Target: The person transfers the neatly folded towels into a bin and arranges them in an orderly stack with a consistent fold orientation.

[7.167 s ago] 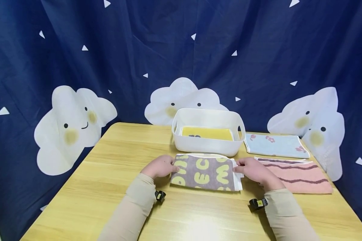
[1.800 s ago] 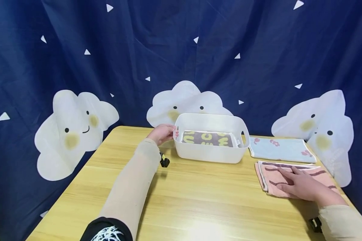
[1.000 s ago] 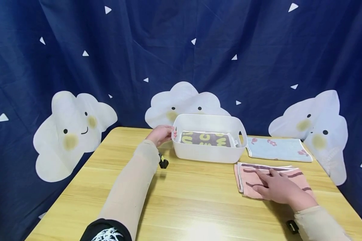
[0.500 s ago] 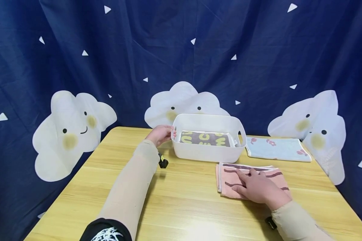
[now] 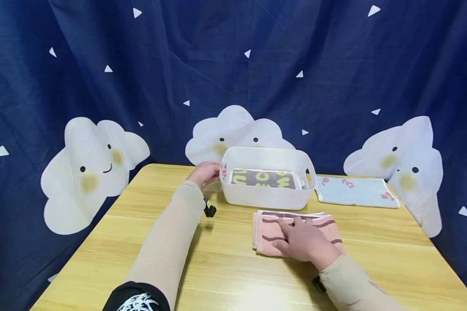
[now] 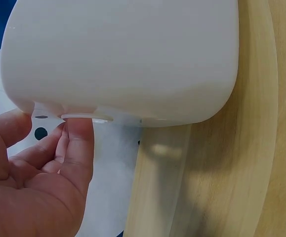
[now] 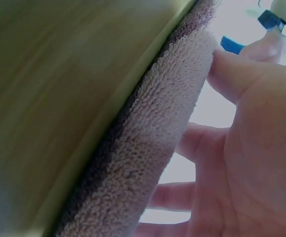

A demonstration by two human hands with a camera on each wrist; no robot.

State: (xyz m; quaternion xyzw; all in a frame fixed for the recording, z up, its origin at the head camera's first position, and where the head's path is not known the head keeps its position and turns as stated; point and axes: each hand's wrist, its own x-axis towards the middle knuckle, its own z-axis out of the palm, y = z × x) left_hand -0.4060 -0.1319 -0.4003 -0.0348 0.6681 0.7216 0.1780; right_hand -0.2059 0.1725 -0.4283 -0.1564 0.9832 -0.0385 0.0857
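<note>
In the head view my left hand (image 5: 206,174) holds the left end of a white plastic basket (image 5: 264,196); in the left wrist view its thumb touches the rim and its fingers reach into the handle hole. Inside the basket lies a folded grey-brown towel (image 5: 253,178) with yellow letters. In front of the basket a folded pink towel (image 5: 270,247) with dark wavy stripes lies flat on the table. My right hand (image 5: 305,239) rests on top of it with spread fingers; the right wrist view shows the fingertips against the thick terry edge of this towel.
A folded light blue towel (image 5: 363,196) with pink flowers lies right of the basket, close to the table's back right edge. The wooden table (image 5: 233,263) ends at a dark blue curtain (image 5: 171,77) printed with clouds.
Several seconds ago both hands held the lettered towel on the table; now it lies in the basket. Since then my right hand has slid the pink towel left, while the left stays at the handle.
</note>
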